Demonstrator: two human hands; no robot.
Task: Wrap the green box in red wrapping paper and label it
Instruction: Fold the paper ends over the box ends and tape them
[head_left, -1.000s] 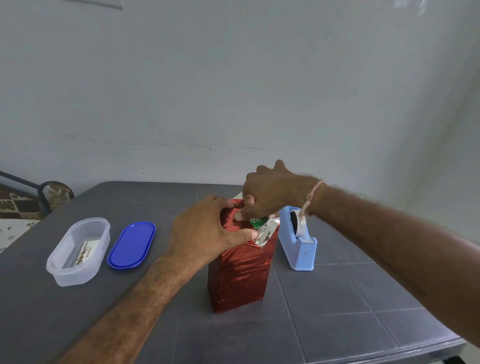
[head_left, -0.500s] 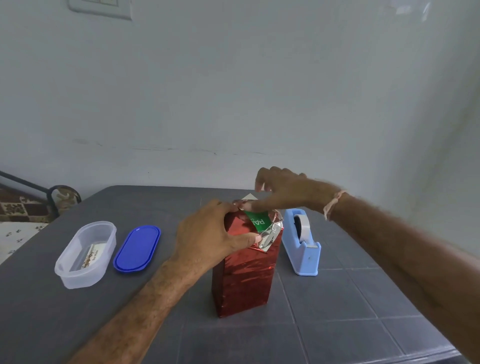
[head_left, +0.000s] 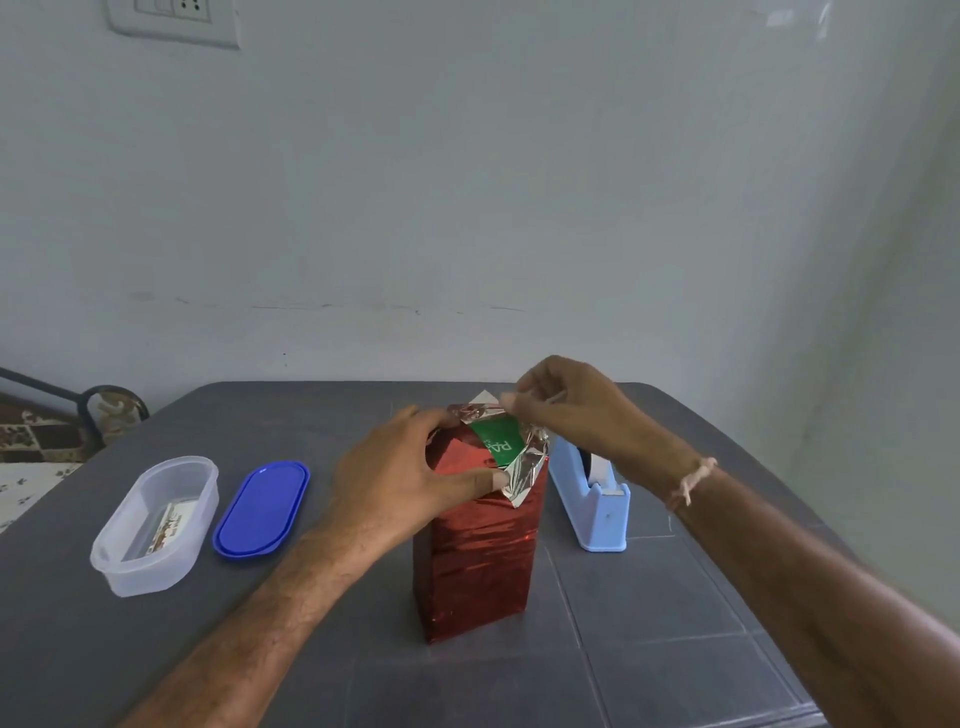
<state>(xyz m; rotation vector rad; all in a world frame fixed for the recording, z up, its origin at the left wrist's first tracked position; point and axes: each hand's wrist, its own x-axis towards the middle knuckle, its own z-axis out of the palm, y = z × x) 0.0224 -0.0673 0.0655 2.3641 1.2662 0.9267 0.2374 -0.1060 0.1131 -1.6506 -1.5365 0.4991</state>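
Observation:
The green box (head_left: 500, 440) stands upright on the grey table (head_left: 675, 649), its sides covered in red wrapping paper (head_left: 475, 566). Only its green top shows, between loose flaps with a silver underside. My left hand (head_left: 405, 470) grips the top left of the box, and its thumb presses a flap down on the near side. My right hand (head_left: 569, 405) hovers over the far top edge and pinches the tip of a silver flap (head_left: 485, 401) between its fingertips.
A light blue tape dispenser (head_left: 589, 501) stands just right of the box. At the left lie a clear oval plastic container (head_left: 156, 525) with a label card inside and its blue lid (head_left: 261, 508). The wall is close behind the table.
My right hand has lifted from the box top and moved right and up, pulling the far flap open. More of the green top shows. The left hand has kept its grip.

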